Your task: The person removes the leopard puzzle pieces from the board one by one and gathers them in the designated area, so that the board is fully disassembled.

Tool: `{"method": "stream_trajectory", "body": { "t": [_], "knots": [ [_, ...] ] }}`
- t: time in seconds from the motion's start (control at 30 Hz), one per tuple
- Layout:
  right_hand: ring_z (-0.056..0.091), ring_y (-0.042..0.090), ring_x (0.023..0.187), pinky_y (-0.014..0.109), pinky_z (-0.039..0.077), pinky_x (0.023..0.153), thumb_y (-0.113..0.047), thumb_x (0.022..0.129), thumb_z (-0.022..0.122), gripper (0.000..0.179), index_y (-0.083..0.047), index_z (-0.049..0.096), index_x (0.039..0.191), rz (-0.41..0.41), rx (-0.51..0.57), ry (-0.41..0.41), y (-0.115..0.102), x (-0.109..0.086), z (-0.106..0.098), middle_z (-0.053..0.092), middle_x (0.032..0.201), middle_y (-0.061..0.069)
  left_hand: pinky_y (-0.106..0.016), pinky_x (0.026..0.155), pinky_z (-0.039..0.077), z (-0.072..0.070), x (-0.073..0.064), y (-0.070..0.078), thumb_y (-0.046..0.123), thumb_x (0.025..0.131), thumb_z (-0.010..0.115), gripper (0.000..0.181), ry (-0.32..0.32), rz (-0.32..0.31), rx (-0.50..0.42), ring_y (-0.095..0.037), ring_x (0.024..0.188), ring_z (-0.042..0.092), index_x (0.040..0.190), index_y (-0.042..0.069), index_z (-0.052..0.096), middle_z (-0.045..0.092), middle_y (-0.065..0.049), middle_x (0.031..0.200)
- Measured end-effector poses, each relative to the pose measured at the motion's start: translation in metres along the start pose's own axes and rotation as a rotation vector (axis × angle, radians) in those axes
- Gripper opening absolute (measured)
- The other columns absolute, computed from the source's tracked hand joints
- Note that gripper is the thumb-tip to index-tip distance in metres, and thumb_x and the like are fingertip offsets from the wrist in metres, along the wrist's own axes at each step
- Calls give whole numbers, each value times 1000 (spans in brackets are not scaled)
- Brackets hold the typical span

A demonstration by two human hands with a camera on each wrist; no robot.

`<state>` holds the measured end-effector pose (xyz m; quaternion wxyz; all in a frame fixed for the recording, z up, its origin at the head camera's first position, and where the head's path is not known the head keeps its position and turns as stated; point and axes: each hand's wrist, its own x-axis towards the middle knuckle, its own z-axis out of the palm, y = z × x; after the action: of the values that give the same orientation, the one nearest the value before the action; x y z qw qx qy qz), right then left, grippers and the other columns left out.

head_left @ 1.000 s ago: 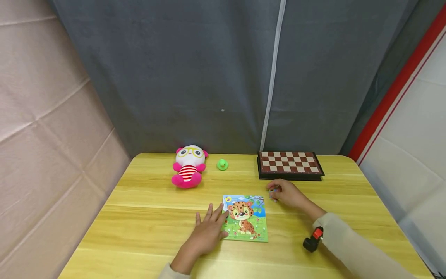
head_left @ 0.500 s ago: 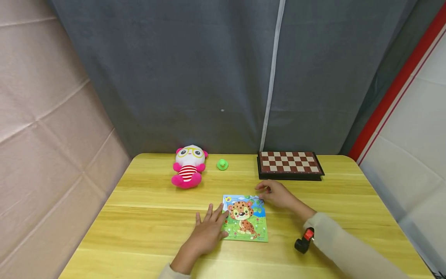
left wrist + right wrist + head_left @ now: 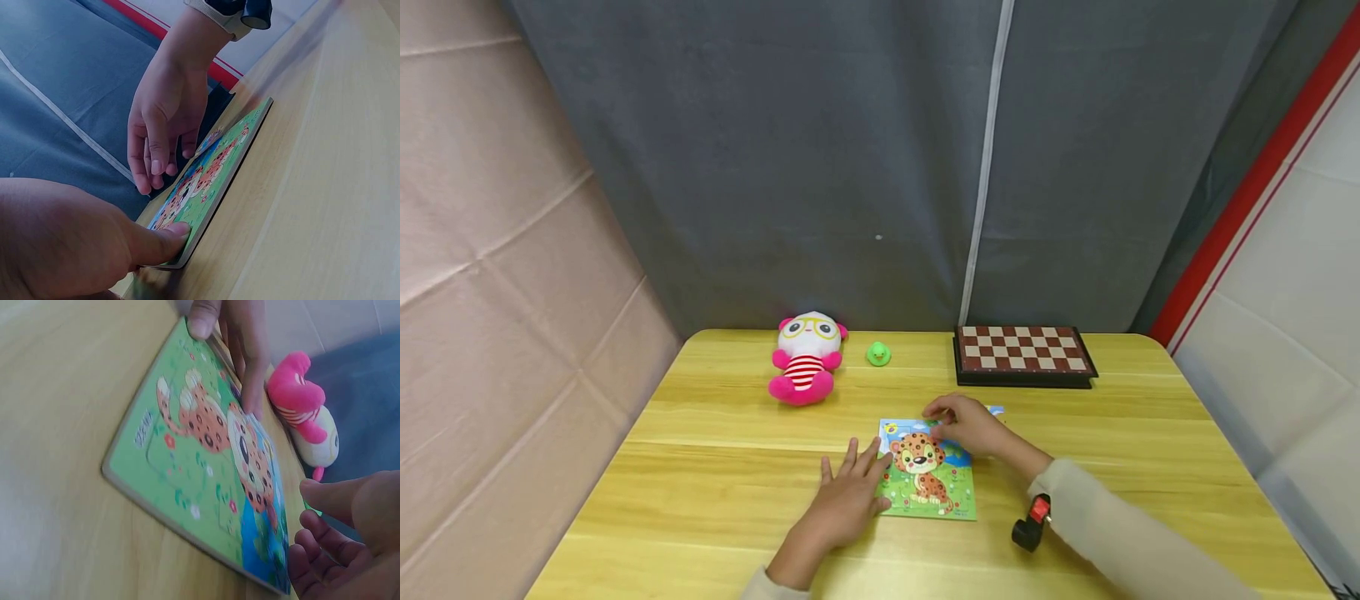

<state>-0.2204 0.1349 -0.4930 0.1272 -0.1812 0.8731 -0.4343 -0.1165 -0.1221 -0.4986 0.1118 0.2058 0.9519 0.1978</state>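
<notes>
A square leopard jigsaw puzzle lies flat on the table. My left hand rests at its left edge, fingers spread, thumb and fingertips on the board; the left wrist view has the thumb pressing a corner. Over the puzzle's far right corner hovers my right hand, its fingers loosely bent. Nothing shows between the right hand's fingers in the right wrist view. Just behind that hand a small blue puzzle piece, partly hidden, lies on the table beyond the board.
Along the back of the table stand a pink and white plush panda, a small green rubber duck and a brown-and-white checkered chessboard. A grey curtain hangs behind the table.
My right hand has moved left from beside the puzzle to over its far right corner. The blue piece, earlier under its fingers or covered, now shows behind it. The left hand stays put.
</notes>
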Motion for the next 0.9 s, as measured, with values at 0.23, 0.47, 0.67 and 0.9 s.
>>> {"method": "stream_trajectory", "body": {
  "t": [0.23,0.47,0.67,0.9],
  "knots": [
    [55,15,84,30,50,75,-8,93,76,22,-7,74,114,-54,-57,-9,-8,3,14,68,109,7,-83,111,7,0,0,1,35,100,63,67,-5,-3,8,-48,156,9,160,18,38,17,-9,172],
    [53,15,85,31,49,77,-12,92,78,21,-10,74,112,-107,-121,-4,-9,4,26,65,106,5,-83,111,8,0,0,0,35,100,63,67,-6,-4,11,-48,156,10,160,17,38,18,-9,172],
    [51,16,85,32,46,74,-15,90,81,25,-12,76,114,-76,-133,-14,-11,3,32,59,102,6,-84,111,8,-1,0,0,35,100,63,67,-7,-1,10,-48,156,10,160,17,39,19,-9,172],
    [49,15,86,33,44,75,-17,87,84,25,-15,78,112,-53,-182,-4,-14,3,35,58,99,3,-83,111,8,-2,-1,0,36,101,63,67,-12,-2,10,-47,156,9,160,17,39,18,-9,172]
  ]
}}
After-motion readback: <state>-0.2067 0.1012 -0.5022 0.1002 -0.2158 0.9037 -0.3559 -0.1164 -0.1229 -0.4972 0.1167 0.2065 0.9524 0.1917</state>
